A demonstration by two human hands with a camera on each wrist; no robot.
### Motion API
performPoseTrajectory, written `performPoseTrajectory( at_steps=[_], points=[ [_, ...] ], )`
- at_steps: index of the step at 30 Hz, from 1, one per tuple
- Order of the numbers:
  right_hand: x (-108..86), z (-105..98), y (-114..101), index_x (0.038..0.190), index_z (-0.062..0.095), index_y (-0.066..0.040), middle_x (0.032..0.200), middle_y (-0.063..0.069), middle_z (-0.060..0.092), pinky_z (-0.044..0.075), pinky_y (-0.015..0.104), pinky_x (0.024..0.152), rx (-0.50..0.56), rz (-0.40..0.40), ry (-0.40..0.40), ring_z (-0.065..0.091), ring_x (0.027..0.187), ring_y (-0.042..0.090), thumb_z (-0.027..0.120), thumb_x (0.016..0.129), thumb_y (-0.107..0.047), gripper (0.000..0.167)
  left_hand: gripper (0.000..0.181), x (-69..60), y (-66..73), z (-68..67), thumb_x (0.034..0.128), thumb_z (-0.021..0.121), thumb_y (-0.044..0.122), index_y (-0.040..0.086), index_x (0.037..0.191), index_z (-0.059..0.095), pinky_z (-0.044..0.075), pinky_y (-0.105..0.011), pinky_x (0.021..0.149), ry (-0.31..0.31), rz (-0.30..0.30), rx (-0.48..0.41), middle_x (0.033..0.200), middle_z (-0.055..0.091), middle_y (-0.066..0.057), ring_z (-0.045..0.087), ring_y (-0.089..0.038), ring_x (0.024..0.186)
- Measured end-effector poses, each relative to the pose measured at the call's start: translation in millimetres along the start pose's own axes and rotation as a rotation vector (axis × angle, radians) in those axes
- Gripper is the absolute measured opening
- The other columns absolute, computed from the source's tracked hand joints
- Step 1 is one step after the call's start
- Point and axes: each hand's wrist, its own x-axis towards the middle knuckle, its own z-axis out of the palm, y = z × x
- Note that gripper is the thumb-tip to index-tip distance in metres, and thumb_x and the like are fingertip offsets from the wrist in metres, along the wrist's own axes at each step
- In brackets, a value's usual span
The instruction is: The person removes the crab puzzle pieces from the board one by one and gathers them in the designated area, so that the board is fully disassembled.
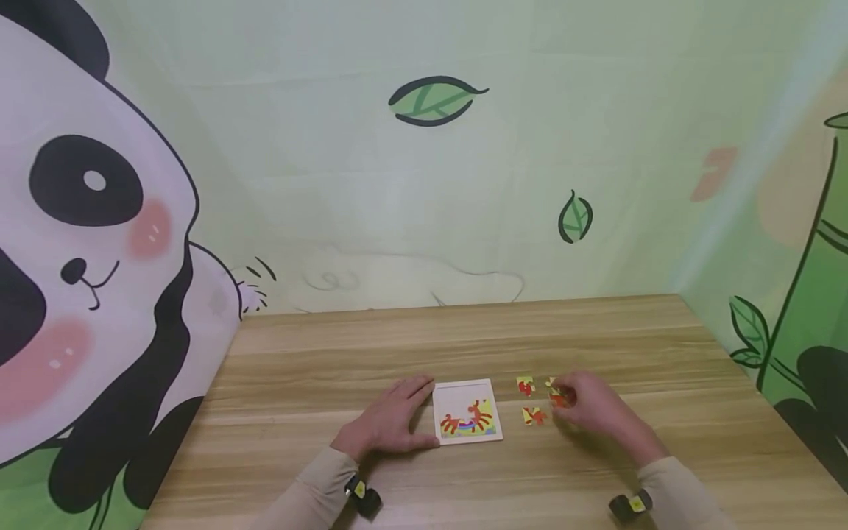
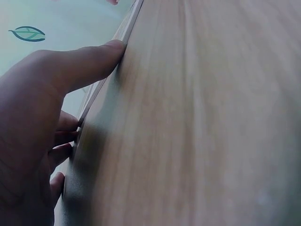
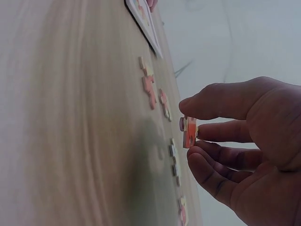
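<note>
A square white-framed puzzle board lies on the table, its lower part filled with red, yellow and blue picture pieces. My left hand rests at its left side, thumb at the lower corner and fingers at the upper one; in the left wrist view the thumb of that hand touches the frame's edge. To the right of the board, my right hand pinches an orange-red piece. The right wrist view shows this piece between thumb and fingers of the right hand, raised off the table.
Loose puzzle pieces lie between board and right hand: one at the upper left, one below it, and a partly hidden one by the right fingers. A cloth wall printed with a panda and leaves rises behind the wooden table.
</note>
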Motion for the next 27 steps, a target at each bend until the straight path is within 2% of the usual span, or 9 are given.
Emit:
performPoseTrajectory(
  at_steps=[9, 23, 27],
  points=[
    [-7.2, 3.5, 5.0, 0.110, 0.068, 0.004, 0.092, 0.006, 0.063, 0.055, 0.033, 0.072, -0.011, 0.042, 0.000, 0.059, 0.082, 0.017, 0.081, 0.073, -0.012, 0.042, 0.100, -0.5, 0.3, 0.1, 0.0816, 0.057, 0.071, 0.007, 0.153, 0.029, 0.022, -0.044, 0.122, -0.012, -0.009, -0.014, 0.159, 0.029, -0.009, 0.028, -0.027, 0.146],
    [-11.0, 2.9, 7.8, 0.112, 0.067, 0.004, 0.081, 0.001, 0.061, 0.049, 0.026, 0.062, -0.003, 0.073, -0.039, 0.054, 0.074, 0.013, 0.080, 0.073, -0.009, 0.044, 0.100, 0.4, -0.5, 1.1, 0.0817, 0.057, 0.071, 0.007, 0.153, 0.029, 0.021, -0.043, 0.122, -0.010, -0.003, -0.013, 0.159, 0.029, -0.009, 0.027, -0.025, 0.146],
    [-12.6, 3.2, 8.7, 0.103, 0.070, 0.002, 0.080, 0.001, 0.064, 0.052, 0.027, 0.064, -0.020, 0.061, -0.027, 0.056, 0.073, 0.011, 0.078, 0.074, -0.010, 0.032, 0.100, 0.4, -0.6, 1.0, 0.0819, 0.057, 0.071, 0.007, 0.153, 0.029, 0.021, -0.043, 0.122, -0.008, 0.002, -0.013, 0.159, 0.029, -0.009, 0.027, -0.026, 0.146]
  ],
)
